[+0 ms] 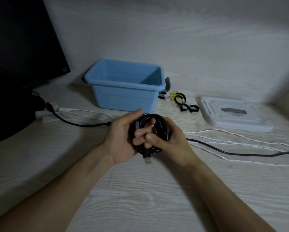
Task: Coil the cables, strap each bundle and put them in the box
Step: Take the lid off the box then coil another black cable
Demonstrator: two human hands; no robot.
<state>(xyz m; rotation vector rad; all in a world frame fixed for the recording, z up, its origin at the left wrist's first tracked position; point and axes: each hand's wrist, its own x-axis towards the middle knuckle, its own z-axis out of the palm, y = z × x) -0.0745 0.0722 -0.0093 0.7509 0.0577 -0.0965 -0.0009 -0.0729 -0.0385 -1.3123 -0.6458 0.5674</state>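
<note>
A coiled black cable bundle (158,121) is held above the table between both hands. My left hand (120,139) grips its left side with the fingers curled through the coil. My right hand (170,139) wraps the right side, thumb pressed on the front. A USB plug (148,159) hangs from the bottom of the coil. The open blue box (123,96) stands just behind the hands, with nothing visible inside. Several black straps (184,102) lie curled to the right of the box. Loose white cables (232,143) and a black cable (240,154) trail over the table at right.
A white lid (232,114) lies flat at the right, beyond the straps. A dark monitor (23,47) stands at the left, with a black cable (73,123) and white plugs (48,114) below it. The pale wood-grain table (140,198) spreads toward me.
</note>
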